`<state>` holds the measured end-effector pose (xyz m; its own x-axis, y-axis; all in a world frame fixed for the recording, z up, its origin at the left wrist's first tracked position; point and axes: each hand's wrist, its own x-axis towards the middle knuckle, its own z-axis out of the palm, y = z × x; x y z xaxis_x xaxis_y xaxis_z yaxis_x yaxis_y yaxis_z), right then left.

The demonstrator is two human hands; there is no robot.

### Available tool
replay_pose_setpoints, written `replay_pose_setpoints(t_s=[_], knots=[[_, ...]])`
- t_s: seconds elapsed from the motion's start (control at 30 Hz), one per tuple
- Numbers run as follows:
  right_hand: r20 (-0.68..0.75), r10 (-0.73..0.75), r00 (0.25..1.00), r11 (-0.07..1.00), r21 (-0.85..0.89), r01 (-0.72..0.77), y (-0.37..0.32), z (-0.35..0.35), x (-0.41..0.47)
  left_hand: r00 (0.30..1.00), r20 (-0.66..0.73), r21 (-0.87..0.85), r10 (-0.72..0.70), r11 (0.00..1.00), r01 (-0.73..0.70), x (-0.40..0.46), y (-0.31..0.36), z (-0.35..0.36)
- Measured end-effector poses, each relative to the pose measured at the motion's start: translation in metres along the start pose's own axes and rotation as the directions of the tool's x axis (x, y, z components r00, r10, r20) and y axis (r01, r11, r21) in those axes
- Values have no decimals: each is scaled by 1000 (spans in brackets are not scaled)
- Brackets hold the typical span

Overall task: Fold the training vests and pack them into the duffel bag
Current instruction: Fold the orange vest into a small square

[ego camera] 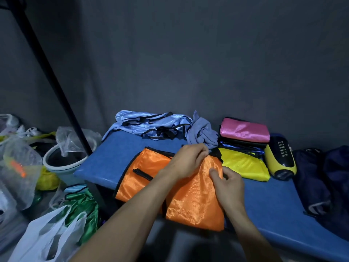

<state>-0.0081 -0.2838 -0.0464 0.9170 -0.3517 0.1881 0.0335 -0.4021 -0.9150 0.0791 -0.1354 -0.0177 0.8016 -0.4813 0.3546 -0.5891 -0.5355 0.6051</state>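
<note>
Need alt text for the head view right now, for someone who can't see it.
Both hands, left hand and right hand, pinch the shiny orange training vest on a blue padded surface. Behind it lie a yellow vest, a folded pink vest atop a stack, and crumpled light-blue vests.

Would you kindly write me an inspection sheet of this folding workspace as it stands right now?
Surface: blue padded table, partly bare.
Job's things: orange vest spread at the near edge; yellow vest beside it; folded pink vest atop a stack; light blue vests crumpled at the back; dark duffel bag at right.
Clutter: yellow-black shoe; plastic bags; bucket; green vest on the floor.
Grip: left hand and right hand pinch the orange vest.
Cables: nothing seen.
Surroundings: grey wall, black pole.
</note>
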Motion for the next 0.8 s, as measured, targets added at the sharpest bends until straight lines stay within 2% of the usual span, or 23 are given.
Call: replay_pose_setpoints(t_s=[0.1,0.2,0.27,0.37,0.43,0.47,0.57,0.63,0.8], knots=[[26,97,995,987,124,-100,-1,0,1,999,-11,-103,-39,994,37,4,-2,1],[84,294,952,919,248,-305,-1,3,7,999,-29,-157,-37,987,32,5,-2,8],[106,354,929,895,250,-369,0,6,10,997,-66,-67,-28,997,23,3,-4,10],[66,372,926,901,212,-377,3,6,15,989,-149,146,-5,989,27,-11,-9,-5],[57,387,920,898,202,-390,2,6,15,988,-154,267,29,964,13,-28,-15,-17],[59,397,916,895,195,-401,1,6,15,992,-120,307,36,952,3,-37,-19,-21],[80,430,899,878,193,-438,-5,7,14,994,109,352,14,935,-51,-56,-37,-23],[85,438,895,876,182,-446,-10,7,12,987,163,427,-10,902,-62,-59,-44,-16],[66,397,916,900,169,-402,-20,6,6,974,28,476,-227,859,187,-52,-33,-7]])
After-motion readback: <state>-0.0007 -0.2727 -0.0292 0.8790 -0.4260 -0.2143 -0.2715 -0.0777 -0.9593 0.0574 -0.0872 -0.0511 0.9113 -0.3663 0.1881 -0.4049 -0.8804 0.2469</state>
